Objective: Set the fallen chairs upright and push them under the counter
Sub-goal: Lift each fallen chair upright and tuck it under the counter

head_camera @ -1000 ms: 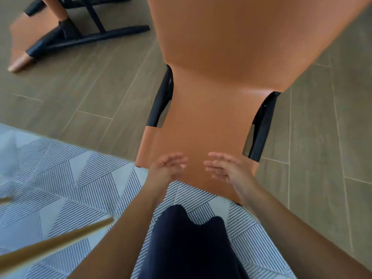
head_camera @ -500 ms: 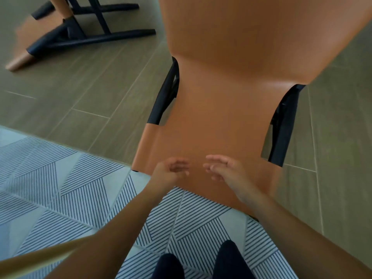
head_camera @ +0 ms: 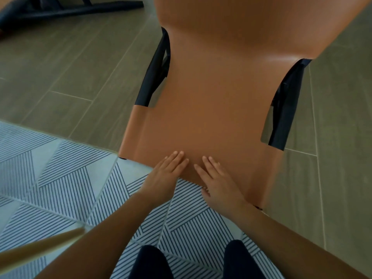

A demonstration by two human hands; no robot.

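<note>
Chair (head_camera: 217,101), orange, on floor (head_camera: 70,77) at rug (head_camera: 60,188) edge: left hand (head_camera: 167,174) and right hand (head_camera: 217,180) flat, fingers spread, pressing its near edge, gripping nothing.

— How do the arms lie?
— Both forearms are bare and reach forward from the bottom edge of the view, drawing together toward the middle.
— And the left hand (head_camera: 164,175)?
— Flat, palm down, fingers straight and close together, pointing forward and a little to the right.
— The right hand (head_camera: 218,183)?
— Also flat and palm down, its fingers (head_camera: 211,165) extended and angled slightly to the left, thumb tucked along the near side.
— Do the hands touch?
— No, they sit just beside each other, fingertips nearly meeting. Neither hand curls round anything.
</note>
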